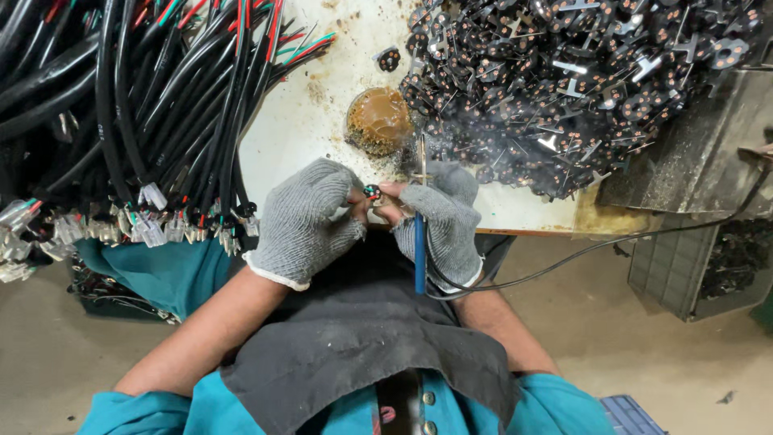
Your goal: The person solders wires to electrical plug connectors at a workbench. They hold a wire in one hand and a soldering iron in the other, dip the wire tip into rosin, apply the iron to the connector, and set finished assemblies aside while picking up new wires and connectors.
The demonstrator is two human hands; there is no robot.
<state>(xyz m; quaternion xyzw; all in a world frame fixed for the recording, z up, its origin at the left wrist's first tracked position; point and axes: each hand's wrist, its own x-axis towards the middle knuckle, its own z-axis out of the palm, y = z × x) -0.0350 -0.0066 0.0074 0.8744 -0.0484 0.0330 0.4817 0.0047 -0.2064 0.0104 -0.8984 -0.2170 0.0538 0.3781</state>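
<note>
Stained and scorched, a white bench top (pixel 306 121) lies under both gloved hands; the left hand (pixel 310 217) pinches a small black plug piece (pixel 371 192) at its fingertips, closed on it; the right hand (pixel 443 221) is closed round a blue-handled soldering iron (pixel 419 242), its long axis running away from the body, tip up past the piece, which sits just left of the shaft; beyond lie a brown sponge (pixel 378 121), a heap of black plug parts (pixel 580 80) and, left, bundled cables (pixel 137 105).

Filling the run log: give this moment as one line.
left hand: pinches small plug part | right hand: holds soldering iron | smoke rising | cable bundle left
</note>
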